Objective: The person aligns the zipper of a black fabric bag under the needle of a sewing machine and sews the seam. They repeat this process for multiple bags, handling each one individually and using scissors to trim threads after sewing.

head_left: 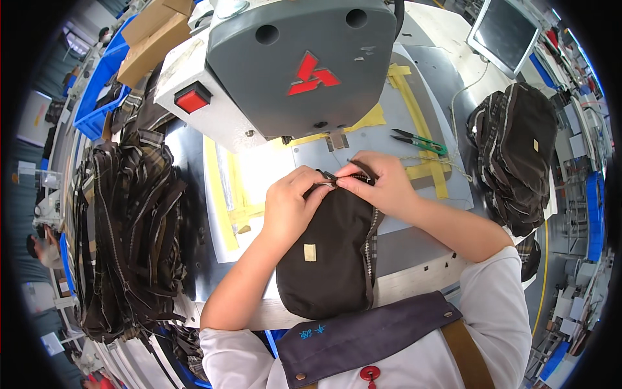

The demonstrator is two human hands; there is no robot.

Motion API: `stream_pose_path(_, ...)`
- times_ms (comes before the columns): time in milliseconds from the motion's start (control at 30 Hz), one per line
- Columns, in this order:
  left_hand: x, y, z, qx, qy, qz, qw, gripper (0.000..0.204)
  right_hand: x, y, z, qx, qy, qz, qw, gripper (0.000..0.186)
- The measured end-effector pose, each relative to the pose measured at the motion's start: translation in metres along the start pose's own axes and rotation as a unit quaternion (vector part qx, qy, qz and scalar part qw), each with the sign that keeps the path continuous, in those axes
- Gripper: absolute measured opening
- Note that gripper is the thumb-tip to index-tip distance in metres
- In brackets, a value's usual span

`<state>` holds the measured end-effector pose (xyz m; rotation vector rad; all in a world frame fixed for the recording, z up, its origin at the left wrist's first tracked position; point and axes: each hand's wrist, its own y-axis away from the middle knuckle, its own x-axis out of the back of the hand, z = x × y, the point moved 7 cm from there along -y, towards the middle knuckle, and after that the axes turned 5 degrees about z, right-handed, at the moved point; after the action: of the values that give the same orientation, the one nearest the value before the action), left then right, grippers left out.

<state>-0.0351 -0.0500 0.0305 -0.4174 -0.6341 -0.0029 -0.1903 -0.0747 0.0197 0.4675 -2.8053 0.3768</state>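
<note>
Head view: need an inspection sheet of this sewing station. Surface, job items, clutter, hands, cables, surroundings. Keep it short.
Surface: grey work plate with yellow tape strips, under the grey sewing machine head.
Job items: dark zippered pouch with a small pale tag, lying in front of the machine.
Clutter: green-handled thread snips on the right; left pile of dark zippered pieces, right pile of dark pouches.
Hands: left hand and right hand both pinch the pouch's far end.
Cables: pale cord runs down from the screen, passing near the snips.
Surroundings: blue bin and cardboard box at upper left; another person at far left.
</note>
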Motion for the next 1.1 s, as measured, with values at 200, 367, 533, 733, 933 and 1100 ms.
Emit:
stream_pose_path(200,-0.002,0.002,-0.011,0.063,0.037,-0.012,0.997,0.017,0.002,0.003,-0.017,0.159,0.064,-0.020,0.985,0.012)
stream_pose_path(367,0.001,-0.001,0.002,-0.015,-0.013,0.002,1.000,0.022,0.001,-0.002,-0.015,0.119,0.126,-0.026,0.985,0.009)
stream_pose_path(533,-0.001,0.001,0.006,-0.068,-0.049,0.003,0.996,0.021,0.001,-0.005,-0.013,0.044,0.096,-0.061,0.993,0.012)
stream_pose_path(733,-0.004,-0.003,0.005,-0.054,-0.002,-0.003,0.999,0.012,-0.006,-0.014,0.016,-0.147,-0.029,-0.099,0.984,0.018)
stream_pose_path(933,-0.004,-0.001,-0.007,0.064,0.061,-0.021,0.996,0.012,-0.005,-0.010,0.026,-0.175,-0.044,-0.067,0.981,0.018)
stream_pose_path(1100,-0.001,-0.002,-0.015,0.106,0.108,-0.015,0.988,0.009,0.001,-0.004,0.008,-0.087,0.008,-0.055,0.995,0.017)
